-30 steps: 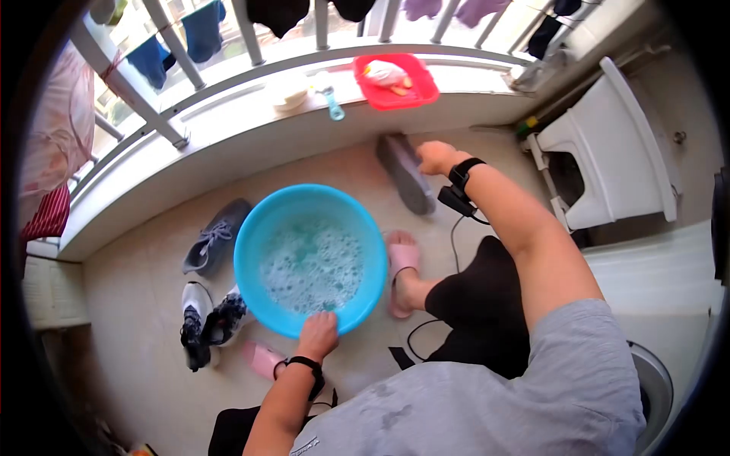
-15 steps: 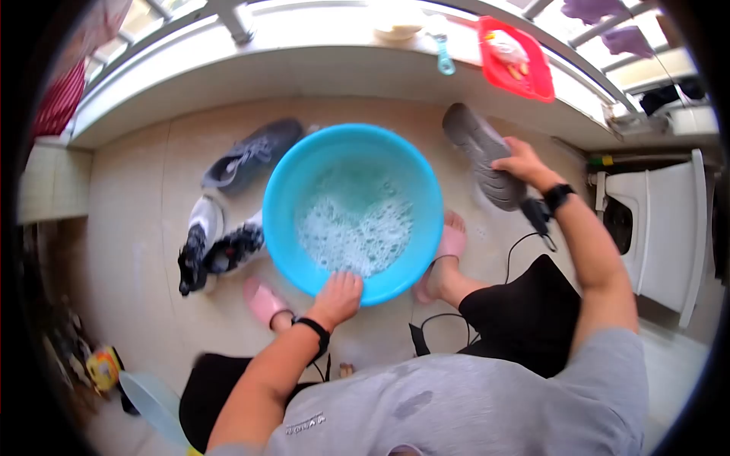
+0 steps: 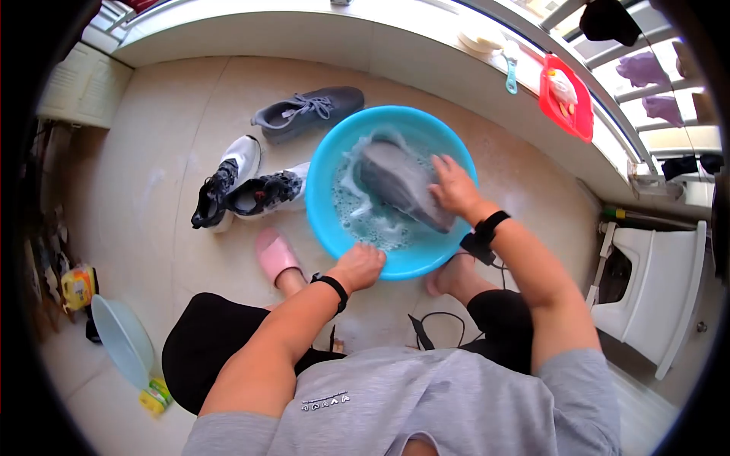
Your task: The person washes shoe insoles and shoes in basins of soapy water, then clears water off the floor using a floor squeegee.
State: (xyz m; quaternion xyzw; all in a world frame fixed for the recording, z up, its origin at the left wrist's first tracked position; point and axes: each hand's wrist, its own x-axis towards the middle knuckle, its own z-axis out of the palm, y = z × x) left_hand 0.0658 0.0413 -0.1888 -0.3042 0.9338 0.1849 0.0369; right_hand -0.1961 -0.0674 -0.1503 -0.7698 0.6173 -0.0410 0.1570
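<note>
1. Blue basin point(image 3: 319, 194) sat on the floor, suds inside.
2. Grey shoe point(image 3: 399, 182) lay inside the basin, slanted from its far side toward its right wall, slightly blurred.
3. Right hand point(image 3: 456, 186) was over the basin's right side, back up, fingers spread at the shoe's edge. Couldn't tell if it gripped the shoe or just touched it.
4. Right arm reached forward, elbow bent outward.
5. Left hand point(image 3: 361, 266) grasped the basin's near rim, fingers curled over, forearm slanting in from near-left.
6. Black-and-white shoes point(image 3: 266, 191) stood left of the basin; second grey shoe point(image 3: 312, 110), far-left.
</note>
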